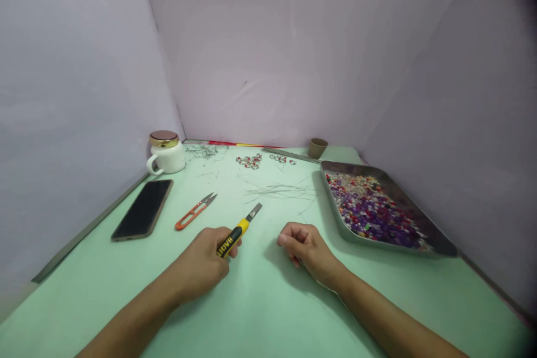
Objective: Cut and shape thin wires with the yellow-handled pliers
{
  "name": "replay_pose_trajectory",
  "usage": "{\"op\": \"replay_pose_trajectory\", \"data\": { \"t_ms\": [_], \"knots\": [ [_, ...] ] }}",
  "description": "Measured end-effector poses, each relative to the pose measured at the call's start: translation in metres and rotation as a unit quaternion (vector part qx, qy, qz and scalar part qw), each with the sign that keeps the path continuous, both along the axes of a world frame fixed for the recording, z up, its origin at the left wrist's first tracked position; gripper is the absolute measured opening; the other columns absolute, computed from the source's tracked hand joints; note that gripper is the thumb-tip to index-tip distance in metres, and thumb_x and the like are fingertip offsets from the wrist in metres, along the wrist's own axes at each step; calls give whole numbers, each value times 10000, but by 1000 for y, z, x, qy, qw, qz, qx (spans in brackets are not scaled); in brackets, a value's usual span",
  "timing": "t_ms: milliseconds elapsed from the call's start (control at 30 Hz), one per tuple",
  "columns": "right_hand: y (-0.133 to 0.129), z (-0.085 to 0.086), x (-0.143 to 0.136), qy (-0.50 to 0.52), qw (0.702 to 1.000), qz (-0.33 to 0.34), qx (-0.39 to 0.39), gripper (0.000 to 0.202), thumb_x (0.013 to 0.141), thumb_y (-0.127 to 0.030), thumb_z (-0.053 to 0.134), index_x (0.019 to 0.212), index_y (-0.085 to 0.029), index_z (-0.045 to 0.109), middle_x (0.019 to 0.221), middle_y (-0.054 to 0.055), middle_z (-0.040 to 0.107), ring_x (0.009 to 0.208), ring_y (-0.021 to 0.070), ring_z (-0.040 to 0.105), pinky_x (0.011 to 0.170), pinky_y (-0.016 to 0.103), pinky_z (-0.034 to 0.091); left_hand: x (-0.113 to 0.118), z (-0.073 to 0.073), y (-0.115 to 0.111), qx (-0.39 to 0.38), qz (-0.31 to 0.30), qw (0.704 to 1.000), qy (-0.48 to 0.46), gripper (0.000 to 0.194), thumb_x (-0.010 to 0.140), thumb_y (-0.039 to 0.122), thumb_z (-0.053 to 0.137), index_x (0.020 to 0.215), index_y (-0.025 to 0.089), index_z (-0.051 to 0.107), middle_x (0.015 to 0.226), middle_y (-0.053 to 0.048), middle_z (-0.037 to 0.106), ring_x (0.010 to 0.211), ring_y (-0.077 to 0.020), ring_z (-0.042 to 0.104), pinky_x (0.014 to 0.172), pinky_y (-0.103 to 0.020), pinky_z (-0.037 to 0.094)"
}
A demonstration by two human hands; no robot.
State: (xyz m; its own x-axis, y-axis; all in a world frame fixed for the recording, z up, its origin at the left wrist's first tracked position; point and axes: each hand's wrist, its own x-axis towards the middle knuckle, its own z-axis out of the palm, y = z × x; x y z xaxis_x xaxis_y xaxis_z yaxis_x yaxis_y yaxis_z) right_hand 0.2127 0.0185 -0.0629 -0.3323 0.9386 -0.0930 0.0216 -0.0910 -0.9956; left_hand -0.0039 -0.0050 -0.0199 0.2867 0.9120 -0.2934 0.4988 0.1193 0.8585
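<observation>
My left hand (210, 260) is wrapped round a black and yellow utility knife (238, 235), its metal blade extended and pointing up and to the right. To the right of the knife, my right hand (304, 246) is curled with fingers folded in; whether something small is inside is hidden. Orange thread snips (195, 212) lie on the green table (260, 313) beyond my left hand. Several thin wires (281, 191) are spread out past the blade. Behind them are small clusters of red and silver beaded pieces (250, 162).
A metal tray (344, 229) of mixed beads stands at the right, with a small brown cup (318, 148) behind it. At the left are a phone (143, 210) and a white lidded mug (170, 158). Wire scraps (203, 150) lie at the back. Pale walls enclose the table.
</observation>
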Motion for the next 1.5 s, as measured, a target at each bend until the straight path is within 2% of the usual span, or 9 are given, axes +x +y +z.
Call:
{"op": "replay_pose_trajectory", "data": {
  "t_ms": [267, 600, 767, 1033, 1167, 1233, 1300, 1400, 1500],
  "knots": [
    [3, -5, 1, 59, 997, -33, -24, 271, 670, -388, 612, 599, -146, 513, 409, -73, 386, 348, 48, 312, 335, 175, 243, 1, 8, 4, -48, -3, 997, -57, 182, 485, 76, 416, 641, 170, 421, 747, 17, 472, 576, -92, 387, 494, -207, 268],
    [2, -2, -1, 39, 998, -37, -19, 280, 670, -399, 612, 596, -148, 513, 393, -79, 376, 343, 50, 316, 345, 186, 248, 10, 7, -5, -49, -68, 995, -54, 191, 536, 79, 406, 692, 181, 448, 614, 50, 357, 529, -83, 298, 487, -217, 232],
    [1, 1, -1, 34, 999, -20, -13, 271, 677, -386, 602, 596, -147, 503, 396, -80, 382, 346, 45, 318, 348, 179, 242, 7, 1, -3, -38, -50, 997, -43, 210, 505, 68, 390, 669, 170, 474, 627, 37, 408, 548, -92, 347, 492, -221, 250],
    [1, 1, 1, 57, 998, -16, -14, 259, 656, -377, 614, 590, -151, 507, 388, -84, 371, 339, 43, 301, 335, 174, 229, 9, 15, 1, -103, -22, 990, -93, 232, 435, 4, 440, 614, 148, 466, 595, 53, 423, 516, -70, 345, 474, -199, 245],
    [1, -1, 2, 61, 998, -18, -22, 261, 648, -377, 626, 587, -148, 516, 388, -81, 368, 345, 45, 299, 335, 176, 226, -15, 13, 16, -111, 125, 975, -146, 320, 448, 37, 466, 743, 152, 504, 707, 11, 529, 602, -130, 497, 529, -231, 355],
    [1, -1, 2, 66, 997, -27, -24, 261, 641, -372, 635, 580, -147, 517, 392, -79, 370, 350, 46, 297, 335, 176, 232, -34, 12, 25, -28, 239, 957, -163, 346, 487, 70, 488, 820, 163, 504, 759, 7, 532, 644, -130, 507, 564, -234, 377],
    [2, -1, 1, 81, 995, -47, -29, 261, 635, -369, 641, 574, -149, 513, 393, -80, 365, 352, 45, 284, 334, 177, 237, -48, 14, 31, 27, 286, 952, -102, 355, 499, 88, 525, 842, 176, 504, 747, 18, 524, 649, -128, 494, 540, -221, 362],
    [2, -1, -1, 103, 992, -67, -36, 263, 633, -368, 645, 568, -154, 508, 395, -82, 353, 353, 45, 260, 332, 179, 238, -42, 15, 29, 52, 207, 977, 16, 248, 545, 133, 531, 790, 170, 520, 672, 28, 499, 571, -120, 453, 499, -223, 308],
    [1, -1, -3, 106, 992, -65, -34, 265, 639, -375, 643, 572, -153, 516, 398, -80, 356, 358, 46, 261, 340, 184, 245, -14, 7, 15, 146, 51, 974, 165, 43, 592, 154, 501, 628, 174, 515, 639, 14, 492, 615, -152, 475, 555, -250, 324]
  ]
}}
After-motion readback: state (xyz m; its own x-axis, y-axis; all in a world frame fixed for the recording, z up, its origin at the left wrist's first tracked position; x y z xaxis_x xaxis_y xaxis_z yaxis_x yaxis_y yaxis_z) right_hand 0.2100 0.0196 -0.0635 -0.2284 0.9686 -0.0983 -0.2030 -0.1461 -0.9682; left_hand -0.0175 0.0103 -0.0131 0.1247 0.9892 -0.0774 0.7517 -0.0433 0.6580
